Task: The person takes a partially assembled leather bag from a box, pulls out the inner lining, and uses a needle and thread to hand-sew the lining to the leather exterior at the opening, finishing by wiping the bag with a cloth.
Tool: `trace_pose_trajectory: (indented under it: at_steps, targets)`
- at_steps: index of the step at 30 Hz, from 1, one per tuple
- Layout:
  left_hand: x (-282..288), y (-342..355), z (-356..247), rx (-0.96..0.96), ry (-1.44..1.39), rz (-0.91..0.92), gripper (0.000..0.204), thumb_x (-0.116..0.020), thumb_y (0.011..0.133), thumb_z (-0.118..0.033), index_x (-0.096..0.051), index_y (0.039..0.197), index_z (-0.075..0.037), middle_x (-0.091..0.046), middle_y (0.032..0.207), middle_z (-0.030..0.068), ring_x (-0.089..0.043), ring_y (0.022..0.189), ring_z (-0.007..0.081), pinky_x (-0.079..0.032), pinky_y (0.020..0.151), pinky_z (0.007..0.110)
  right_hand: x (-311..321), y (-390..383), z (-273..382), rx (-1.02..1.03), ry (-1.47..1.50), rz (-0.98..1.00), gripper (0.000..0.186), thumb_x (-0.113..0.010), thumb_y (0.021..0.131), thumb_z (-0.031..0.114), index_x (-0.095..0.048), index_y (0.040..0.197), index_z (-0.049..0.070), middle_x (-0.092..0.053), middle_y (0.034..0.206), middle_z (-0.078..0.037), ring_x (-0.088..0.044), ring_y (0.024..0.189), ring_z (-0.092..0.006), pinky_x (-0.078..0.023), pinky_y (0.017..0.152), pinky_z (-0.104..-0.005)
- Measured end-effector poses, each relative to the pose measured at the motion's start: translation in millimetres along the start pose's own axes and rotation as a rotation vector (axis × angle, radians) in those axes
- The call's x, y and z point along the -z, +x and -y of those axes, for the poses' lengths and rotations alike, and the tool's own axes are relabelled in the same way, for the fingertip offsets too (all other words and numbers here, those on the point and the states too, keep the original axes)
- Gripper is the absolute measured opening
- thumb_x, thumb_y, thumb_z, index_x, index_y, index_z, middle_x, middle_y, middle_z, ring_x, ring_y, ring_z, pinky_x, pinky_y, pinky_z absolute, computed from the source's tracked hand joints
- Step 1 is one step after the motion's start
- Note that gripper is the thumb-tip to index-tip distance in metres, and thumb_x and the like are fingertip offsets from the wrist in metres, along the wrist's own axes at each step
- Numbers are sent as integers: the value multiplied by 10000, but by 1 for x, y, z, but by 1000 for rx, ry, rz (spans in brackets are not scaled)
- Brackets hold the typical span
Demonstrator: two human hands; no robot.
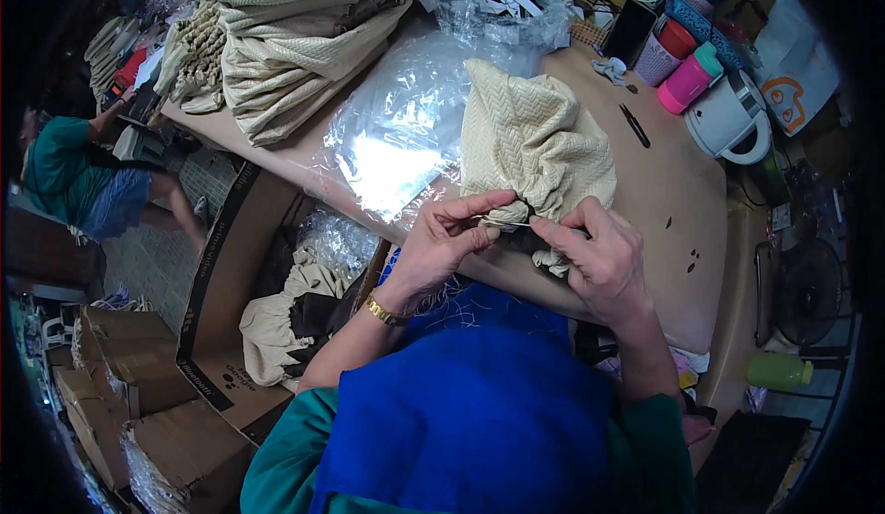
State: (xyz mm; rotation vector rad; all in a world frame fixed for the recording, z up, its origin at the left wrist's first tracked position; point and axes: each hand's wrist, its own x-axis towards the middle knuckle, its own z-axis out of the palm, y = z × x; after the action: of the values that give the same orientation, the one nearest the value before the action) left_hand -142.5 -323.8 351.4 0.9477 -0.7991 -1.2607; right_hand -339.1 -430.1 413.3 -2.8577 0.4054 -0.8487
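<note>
At table's edge, both hands pinch together — left hand [441, 237] and right hand [597, 254] — stretching a thread [513, 224] taut against the cream cloth [535, 141].

There is just one view. The camera sits on the person's head and looks down, close to the two hands, the left hand [441, 242] and the right hand [599, 260]. The table [678, 210] fills the middle. The arms come in from the bottom edge. Straight lines bend near the dark rim (a very wide lens).
</note>
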Motion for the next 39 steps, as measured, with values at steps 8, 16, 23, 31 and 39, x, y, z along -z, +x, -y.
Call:
trace_pose_trajectory:
  at_steps: [8, 16, 23, 31, 39]
  targets:
    - [4, -1, 2, 9, 9, 12, 433, -650, 871, 47, -615, 1298, -15, -686, 1153, 21, -576, 842, 29, -490, 761, 190, 6, 10, -2, -41, 238, 109, 377, -599, 729, -70, -726, 1054, 76, -520, 822, -93, -602, 684, -257, -505, 602, -389]
    - [0, 0, 1, -6, 76, -7, 430, -640, 875, 46, -619, 1298, -25, -681, 1170, 13, -560, 840, 24, -483, 751, 194, -1, 4, -6, -51, 217, 149, 383, -595, 725, -75, -714, 1065, 54, -536, 838, -101, -614, 699, -265, -505, 589, -392]
    - [-2, 0, 1, -37, 99, -21, 430, -663, 880, 15, -614, 1305, -27, -682, 1174, 14, -561, 848, 28, -483, 757, 195, 4, 5, 9, -46, 151, 59, 349, -609, 732, -48, -691, 1063, 28, -550, 825, -77, -615, 736, -268, -499, 626, -395]
    - [-3, 1, 8, -27, -19, -16, 465, -698, 863, 0, -597, 1316, -17, -695, 1095, 22, -579, 817, 35, -487, 732, 188, -4, 6, 7, -48, 30, -130, 252, -614, 747, -74, -660, 968, 38, -568, 773, -80, -607, 748, -259, -441, 656, -381]
    - [-1, -1, 8, -4, -57, -16, 471, -696, 872, -9, -588, 1330, -27, -671, 1206, 32, -597, 901, 31, -496, 763, 186, -1, 3, 3, -228, 398, -84, 158, -594, 812, -120, -628, 936, -28, -596, 793, -92, -575, 679, -160, -461, 627, -270]
